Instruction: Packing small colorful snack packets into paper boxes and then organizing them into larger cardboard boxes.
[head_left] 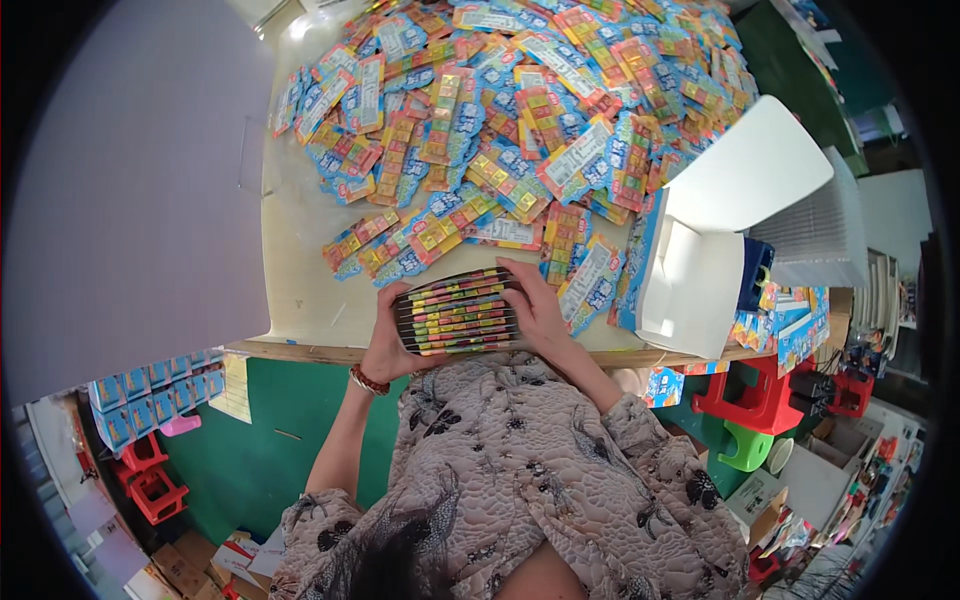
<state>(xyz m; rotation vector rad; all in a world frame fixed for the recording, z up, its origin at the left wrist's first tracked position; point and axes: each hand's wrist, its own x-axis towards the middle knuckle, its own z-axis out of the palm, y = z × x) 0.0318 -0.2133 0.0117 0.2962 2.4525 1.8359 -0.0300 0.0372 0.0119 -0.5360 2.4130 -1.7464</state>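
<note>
At the near edge of the pale table point(300, 300), just above the person's lap, both hands are clamping a squared-up stack of flat packets point(457, 311) between them: the left hand point(385, 345) is cupping the stack's left end with its fingers curled around it, and the right hand point(535, 305) is pressing along the right side with its fingers closed against the edges, so the packets are sitting edge-up in a tight bundle, their thin striped rims of yellow, red, green and dark showing. Holding them from both ends seems to be keeping the edges aligned and stopping the slippery cards from fanning out. A beaded bracelet point(368, 380) is circling the left wrist. Beyond the hands, toward the far side, a wide loose heap of packets point(520, 110) is lying scattered, each one a long rectangular card with a blue border and a yellow-orange-red middle; a few are lying face down and showing a white back. To the right, a white carton point(700, 270) is standing open with its flap raised, within easy reach of the right hand, and more blue printed boxes point(790, 325) are sitting just beyond it. Down at the near left, blue packages point(150, 390) are standing in a row above red plastic stools point(150, 480).
</note>
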